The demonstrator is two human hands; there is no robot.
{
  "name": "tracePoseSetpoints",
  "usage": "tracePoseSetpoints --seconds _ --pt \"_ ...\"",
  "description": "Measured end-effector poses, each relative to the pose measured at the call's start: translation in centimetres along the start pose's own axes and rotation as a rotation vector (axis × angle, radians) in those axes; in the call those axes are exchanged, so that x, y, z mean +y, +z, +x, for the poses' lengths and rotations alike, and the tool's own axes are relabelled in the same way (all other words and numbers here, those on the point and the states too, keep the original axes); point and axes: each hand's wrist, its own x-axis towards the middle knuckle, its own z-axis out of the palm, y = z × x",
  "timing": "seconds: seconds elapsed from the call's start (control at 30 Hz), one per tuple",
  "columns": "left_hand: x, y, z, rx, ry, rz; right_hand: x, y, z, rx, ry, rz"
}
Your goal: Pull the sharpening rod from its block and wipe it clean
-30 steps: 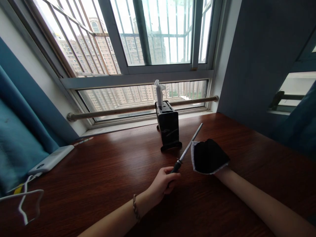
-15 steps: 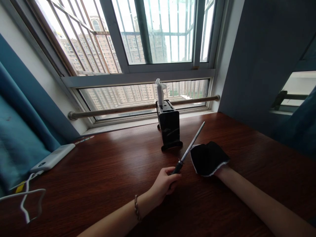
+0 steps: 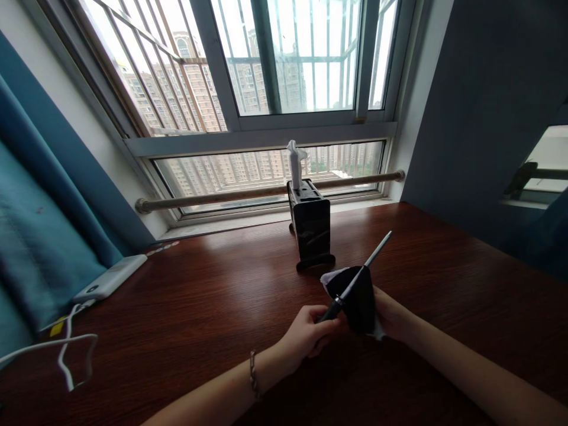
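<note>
My left hand point(image 3: 308, 334) grips the black handle of a sharpening steel point(image 3: 376, 253), whose metal rod slants up to the right over the wooden desk point(image 3: 199, 307). My right hand point(image 3: 390, 316) holds a black cloth point(image 3: 357, 299) with a pale edge and presses it around the lower part of the rod, close to the handle. A black knife block point(image 3: 312, 225) stands behind them near the window, with one white handle point(image 3: 294, 163) sticking out of its top.
A white power bank point(image 3: 110, 278) lies at the desk's left side, with a white cable point(image 3: 66, 349) looping off it. Blue curtain hangs on the left. A metal rail point(image 3: 222, 195) runs along the window. A dark wall panel stands at right.
My right hand has brought the cloth in from beside the rod and folded it around the rod near the handle. The steel has shifted slightly right. The camera view has drifted a little.
</note>
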Motion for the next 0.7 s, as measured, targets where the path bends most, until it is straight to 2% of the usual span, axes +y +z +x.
tracePoseSetpoints --seconds 0.37,0.57,0.7 --pt "0.1 0.0 0.1 -0.014 -0.041 0.051 0.9 -0.4 0.2 0.067 -0.114 -0.08" --pt "-0.1 0.1 0.1 -0.002 -0.008 0.099 1.5 -1.2 0.5 0.079 -0.138 -0.105" --pt "-0.2 0.2 0.1 -0.005 -0.012 0.118 1.4 -1.0 0.3 0.081 -0.15 -0.098"
